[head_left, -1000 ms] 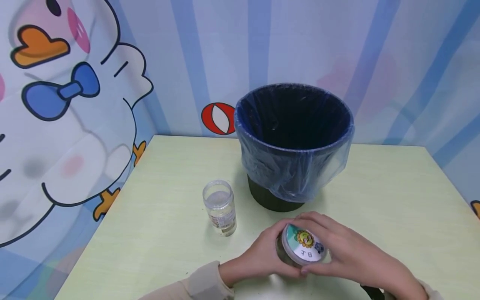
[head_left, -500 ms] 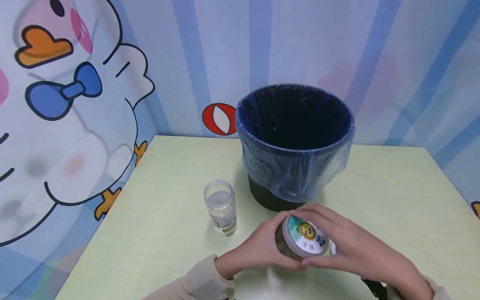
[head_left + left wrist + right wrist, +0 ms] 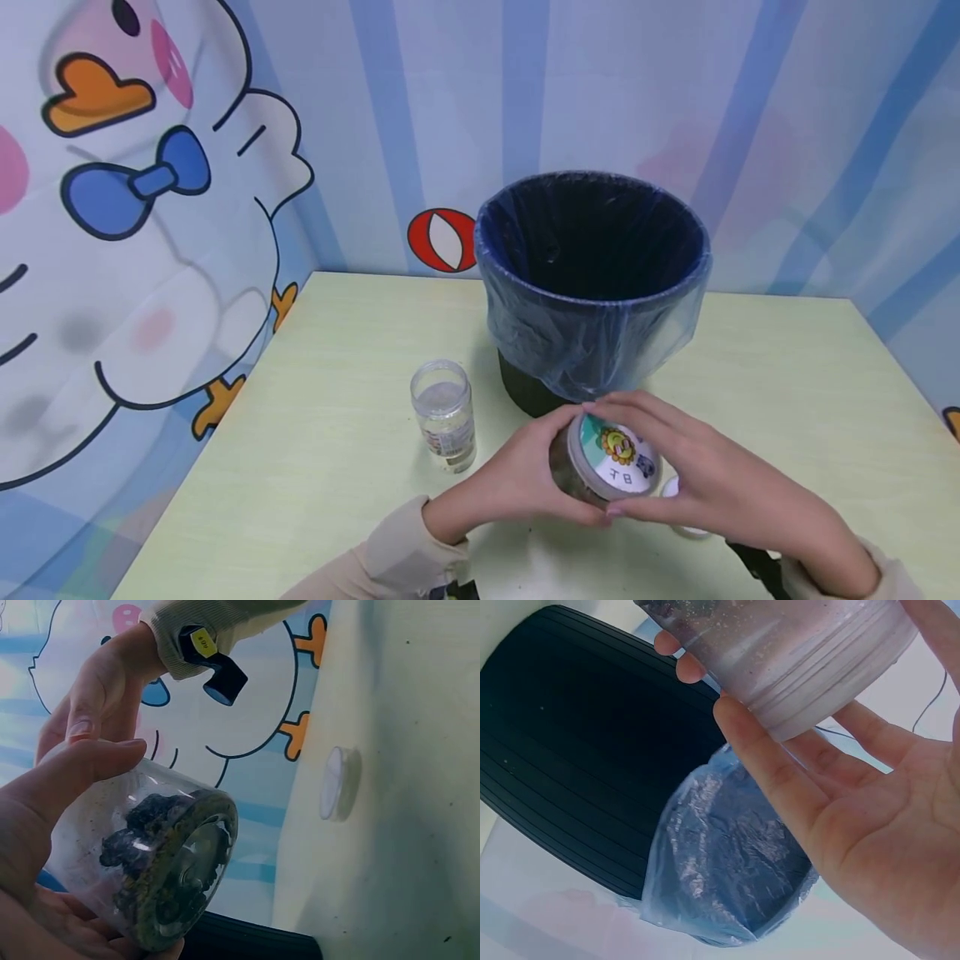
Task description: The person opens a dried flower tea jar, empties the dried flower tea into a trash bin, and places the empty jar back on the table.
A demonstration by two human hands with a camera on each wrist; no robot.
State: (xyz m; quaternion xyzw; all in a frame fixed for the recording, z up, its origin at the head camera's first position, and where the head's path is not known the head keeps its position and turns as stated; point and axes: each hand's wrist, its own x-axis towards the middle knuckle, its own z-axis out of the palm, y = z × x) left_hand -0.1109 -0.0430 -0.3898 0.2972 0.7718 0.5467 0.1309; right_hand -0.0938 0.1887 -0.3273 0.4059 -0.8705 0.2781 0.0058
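A clear plastic jar (image 3: 567, 472) with dark clumps and crumbly bits in its bottom (image 3: 180, 862) is held tilted above the table, in front of the bin. My left hand (image 3: 517, 475) grips its body, thumb on the near side and fingers round the far side. Around the rim of its lid (image 3: 621, 457), which bears a sunflower picture, my right hand (image 3: 720, 479) curls fingers and thumb. The right wrist view shows the pale lid (image 3: 840, 675) on the jar within the right hand's grasp. Whether the lid is loose cannot be told.
Behind the hands stands a dark bin (image 3: 592, 350) lined with a blue plastic bag. Left of it, a clear lidless jar (image 3: 446, 433) stands upright. A white round lid (image 3: 332, 784) lies on the table, partly behind the right hand in the head view. Printed walls border the table.
Both hands have raised the jar slightly, toward the bin. The white lid on the table has come into view beneath the right hand. The other jar stays in place.
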